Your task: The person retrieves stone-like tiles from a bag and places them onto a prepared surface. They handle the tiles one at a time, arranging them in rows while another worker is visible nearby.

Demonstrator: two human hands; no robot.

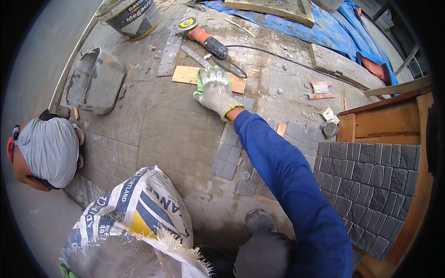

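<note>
My right hand (215, 90), in a grey-white glove with green fingertips and cuff, reaches forward palm down. Its fingers are stretched and spread over a thin wooden board (185, 74). A narrow grey strip (196, 55) runs up to the fingertips; I cannot tell if they touch it. Just beyond lies an orange and black angle grinder (208, 42) with a yellow-centred disc. An open, frayed cement bag (162, 204) fills the lower left, close to me. At its outer edge green glove fingertips of my left hand (67, 272) show against it; the rest is hidden.
Dark stone-look tile sheets (227, 160) lie right of centre, and another large sheet (371, 185) leans on a wooden frame. A grey mortar tub (104, 81) and a bucket (132, 21) stand left. A person (48, 148) crouches at the left. The grinder's cord (287, 60) crosses the floor.
</note>
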